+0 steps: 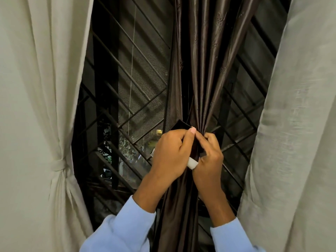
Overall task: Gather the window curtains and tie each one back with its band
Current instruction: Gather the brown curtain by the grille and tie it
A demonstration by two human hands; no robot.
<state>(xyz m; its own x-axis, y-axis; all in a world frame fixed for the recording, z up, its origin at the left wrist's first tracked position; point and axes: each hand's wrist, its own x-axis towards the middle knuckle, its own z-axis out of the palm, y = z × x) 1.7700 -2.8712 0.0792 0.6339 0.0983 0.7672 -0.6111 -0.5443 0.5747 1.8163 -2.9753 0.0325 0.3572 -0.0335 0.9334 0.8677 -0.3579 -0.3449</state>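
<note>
Brown satin is what we see dead centre in the head view: the brown curtain (pixel 201 73) is bunched into a tight gather in the middle of the window. The left hand (pixel 171 153) has its fingers curled and pinches the dark band (pixel 181 126) against the gather. The band's white end (pixel 192 163) pokes out just below, between the two hands. The right hand (pixel 209 153) is wrapped round the bunched brown curtain, touching the left one. We can't tell if the band is fastened. Off to the left, the cream curtain (pixel 36 88) is already tied with its cream band (pixel 58 164). Another pale curtain (pixel 294 124) hangs on the right, and a window grille (pixel 127 84) sits behind it all.
</note>
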